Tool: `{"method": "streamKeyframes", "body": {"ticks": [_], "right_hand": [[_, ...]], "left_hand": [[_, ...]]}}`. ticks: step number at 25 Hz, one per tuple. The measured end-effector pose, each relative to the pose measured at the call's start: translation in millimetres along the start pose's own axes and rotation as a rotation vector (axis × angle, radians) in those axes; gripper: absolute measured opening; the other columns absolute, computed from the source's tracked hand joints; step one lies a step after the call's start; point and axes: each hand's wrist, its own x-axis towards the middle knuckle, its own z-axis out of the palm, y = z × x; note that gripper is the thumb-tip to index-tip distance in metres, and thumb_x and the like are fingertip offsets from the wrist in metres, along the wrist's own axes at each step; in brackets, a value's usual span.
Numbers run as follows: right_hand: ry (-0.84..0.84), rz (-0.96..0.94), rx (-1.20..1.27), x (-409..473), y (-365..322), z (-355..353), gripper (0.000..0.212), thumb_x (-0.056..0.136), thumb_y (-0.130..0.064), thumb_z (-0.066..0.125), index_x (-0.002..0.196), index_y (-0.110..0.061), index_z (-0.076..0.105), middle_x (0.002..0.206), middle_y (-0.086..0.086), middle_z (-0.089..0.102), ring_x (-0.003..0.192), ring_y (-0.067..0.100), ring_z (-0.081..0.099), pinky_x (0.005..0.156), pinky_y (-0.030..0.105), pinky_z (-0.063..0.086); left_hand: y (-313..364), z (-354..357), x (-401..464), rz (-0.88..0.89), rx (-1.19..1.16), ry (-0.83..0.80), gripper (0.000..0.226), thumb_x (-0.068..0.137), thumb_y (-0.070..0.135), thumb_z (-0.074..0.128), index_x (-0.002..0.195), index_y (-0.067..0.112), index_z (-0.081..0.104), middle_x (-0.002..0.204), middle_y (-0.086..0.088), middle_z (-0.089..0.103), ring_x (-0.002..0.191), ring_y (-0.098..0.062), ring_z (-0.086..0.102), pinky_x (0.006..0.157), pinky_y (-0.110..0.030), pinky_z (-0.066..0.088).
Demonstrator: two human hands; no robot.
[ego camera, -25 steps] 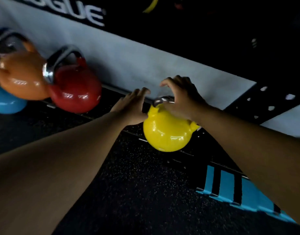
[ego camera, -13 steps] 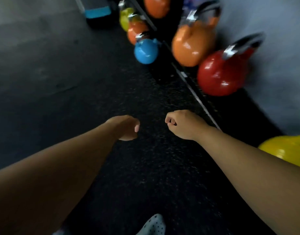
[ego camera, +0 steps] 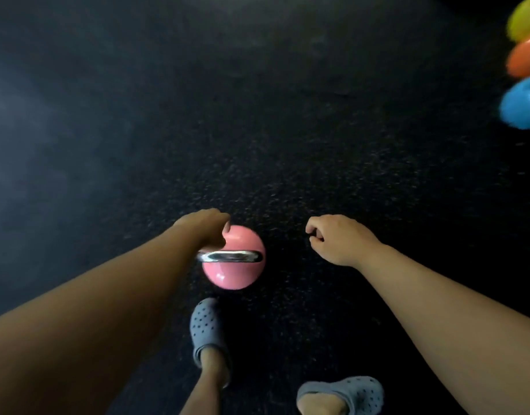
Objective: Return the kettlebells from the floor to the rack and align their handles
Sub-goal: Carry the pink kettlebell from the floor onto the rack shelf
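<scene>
A pink kettlebell (ego camera: 237,272) stands upright on the dark rubber floor (ego camera: 257,115), just ahead of my feet. Its chrome handle (ego camera: 231,256) runs left to right across the top. My left hand (ego camera: 204,227) hovers over the bell's upper left side with the fingers curled in, away from the handle. My right hand (ego camera: 338,238) hangs loosely curled to the right of the bell, apart from it and holding nothing. The rack is out of view.
Three more kettlebells line the right edge: a blue one (ego camera: 522,103), an orange one (ego camera: 525,56) and a yellow-green one (ego camera: 525,19). My grey perforated clogs (ego camera: 205,327) (ego camera: 347,393) stand close behind the pink bell. Open floor stretches ahead and to the left.
My hands left the yellow kettlebell by the wall and my view swung away from the row. Both hands now reach down toward a pink kettlebell that has come into view.
</scene>
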Motion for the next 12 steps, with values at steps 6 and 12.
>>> {"method": "streamKeyframes", "body": {"ticks": [6,12], "right_hand": [[-0.079,-0.083,-0.031,85.7,-68.7,109.9,0.043,0.085,-0.032,0.062,0.125,-0.019,0.053,0.123,0.007,0.052,0.113,0.03,0.054,0.093,0.045,0.047],[0.054,-0.092,0.08,140.7,-72.2,187.3,0.015,0.081,-0.027,0.067,0.077,-0.019,0.056,0.096,0.011,0.063,0.093,0.033,0.059,0.076,0.035,0.046]], "left_hand": [[-88.4,81.5,20.3,-0.023,-0.108,-0.031,0.058,0.076,0.03,0.062,0.132,0.026,0.048,0.134,-0.005,0.049,0.127,-0.03,0.046,0.103,-0.049,0.044],[-87.0,155.7,73.9,0.134,-0.239,0.116,0.029,0.077,0.038,0.074,0.098,0.025,0.061,0.105,-0.002,0.06,0.101,-0.025,0.058,0.084,-0.043,0.052]]}}
